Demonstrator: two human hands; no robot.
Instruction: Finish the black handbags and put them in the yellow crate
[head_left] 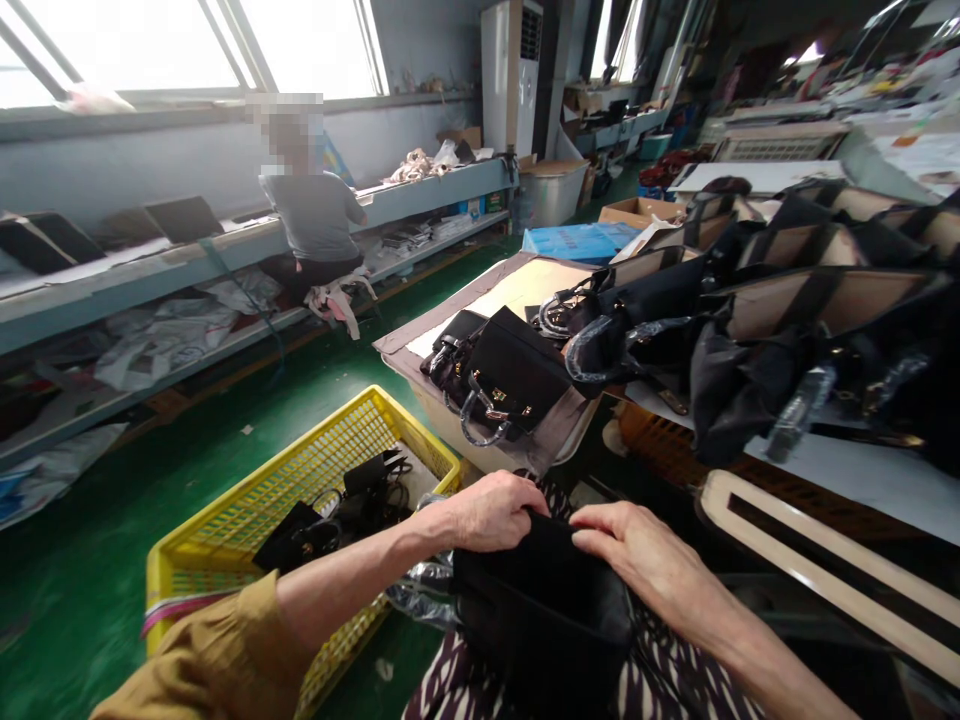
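A black handbag [536, 620] rests on my lap with its mouth facing up and its dark inside showing. My left hand [499, 510] is closed on the far left part of the bag's rim. On the far right part of the same rim, my right hand [630, 545] pinches the edge between thumb and fingers. Clear plastic-wrapped handles [427, 590] hang at the bag's left side, below my left forearm. The fingertips of my left hand are partly hidden behind the rim.
To the left stands a yellow plastic basket [169, 560] holding small black bags. Finished-looking black handbags [517, 365] lie on a covered bin ahead. Several open black bags [825, 300] crowd the table at right. A person [315, 215] sits by the long bench [420, 205] under the windows.
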